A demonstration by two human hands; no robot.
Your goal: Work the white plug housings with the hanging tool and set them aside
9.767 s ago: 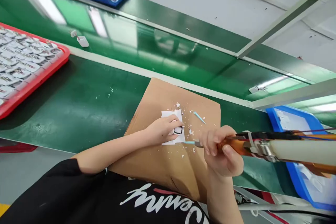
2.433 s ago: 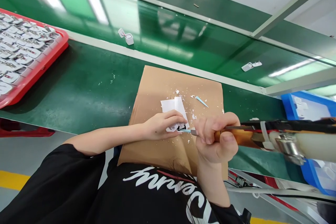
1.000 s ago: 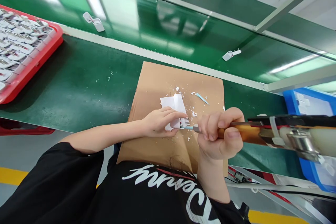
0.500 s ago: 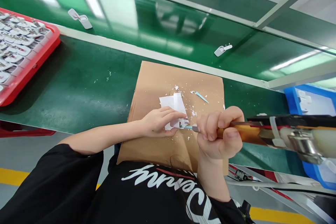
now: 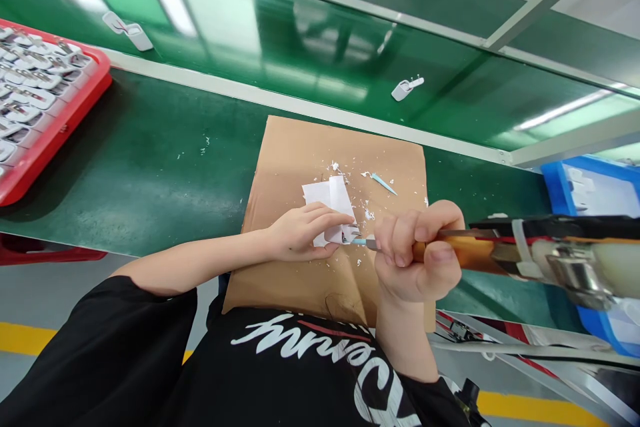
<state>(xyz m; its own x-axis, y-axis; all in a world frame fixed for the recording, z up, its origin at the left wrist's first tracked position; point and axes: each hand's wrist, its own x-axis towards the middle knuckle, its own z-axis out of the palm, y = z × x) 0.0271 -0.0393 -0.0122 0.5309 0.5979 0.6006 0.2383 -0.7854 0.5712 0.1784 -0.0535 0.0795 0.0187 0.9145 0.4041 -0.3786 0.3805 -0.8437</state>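
Observation:
My left hand is closed on a small white plastic part with metal prongs, pressed down over folded white paper. Most of the part is hidden under my fingers. In my right hand I grip a long tool with an orange-brown shaft, its light-blue tip touching or very close to the part's right end. Brown cardboard lies beneath both hands, with white shavings scattered on it. A loose light-blue pointed piece rests beyond my right hand.
At the left, a red tray holds many white parts with metal pieces. Blue bins stand at the right. Behind a pale rail, two white parts, one left and one right, lie on a shiny green surface.
The two white parts on the green surface behind the rail have shifted left. Both hands, the tool and the held part stay almost in the same place.

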